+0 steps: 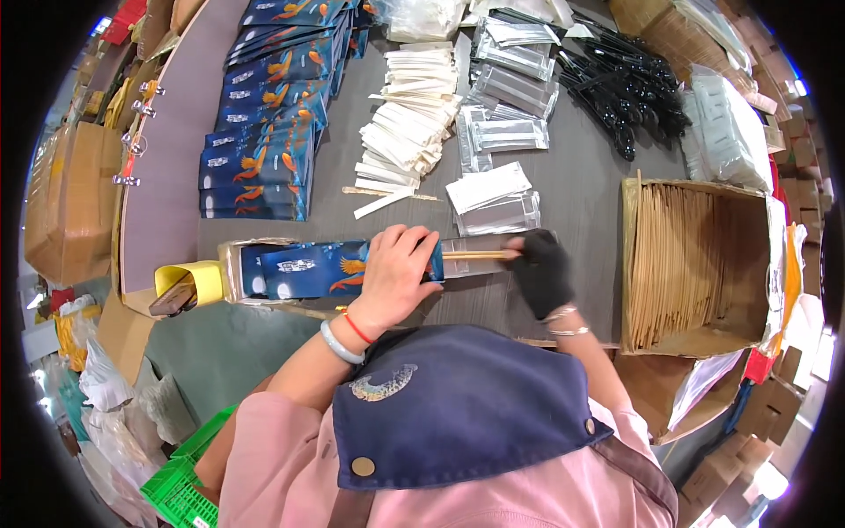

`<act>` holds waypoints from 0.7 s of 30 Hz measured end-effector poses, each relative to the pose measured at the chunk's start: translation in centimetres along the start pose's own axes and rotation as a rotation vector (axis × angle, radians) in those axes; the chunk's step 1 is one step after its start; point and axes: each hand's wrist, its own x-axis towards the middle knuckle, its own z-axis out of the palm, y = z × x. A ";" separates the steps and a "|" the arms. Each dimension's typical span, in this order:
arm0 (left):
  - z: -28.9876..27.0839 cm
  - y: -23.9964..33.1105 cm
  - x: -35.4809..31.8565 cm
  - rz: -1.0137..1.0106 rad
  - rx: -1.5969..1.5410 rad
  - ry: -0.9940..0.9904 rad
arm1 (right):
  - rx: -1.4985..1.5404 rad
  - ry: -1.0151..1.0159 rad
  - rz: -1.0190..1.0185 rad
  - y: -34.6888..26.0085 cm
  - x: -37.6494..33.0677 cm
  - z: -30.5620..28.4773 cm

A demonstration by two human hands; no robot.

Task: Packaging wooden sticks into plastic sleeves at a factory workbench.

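Bare-skinned, with a red cord and a pale bangle at the wrist, my left hand (396, 275) grips the right end of a blue printed packet (308, 268). Its thumb is at the near edge and its fingers reach over the top. The black-gloved right hand (540, 275), slightly blurred, pinches light wooden chopsticks (475, 255). Their far end reaches to the packet's right end, where my left hand partly hides it. Beneath the chopsticks lies a clear plastic packet (480, 267). The blue packet's left part rests in an open carton (231, 273) with other blue packets.
Overlapping blue packets (255, 167) line the far left. Beside them are white narrow paper packets (405, 132), clear packets (512, 134) and black spoons (620, 92). A carton (628, 273) of chopsticks stands at the right. A yellow holder (207, 280) sits at the left edge.
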 end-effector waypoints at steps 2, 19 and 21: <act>0.6 0.1 0.6 0.018 -0.006 0.003 | 0.188 -0.058 -0.175 -3.5 0.2 4.0; -9.2 -8.2 2.0 -0.078 0.367 0.264 | -0.441 -0.072 -0.102 -4.3 0.2 -4.6; -4.7 -6.0 -0.6 -0.236 0.107 0.285 | -0.479 -0.093 -0.112 -4.7 -0.4 -4.1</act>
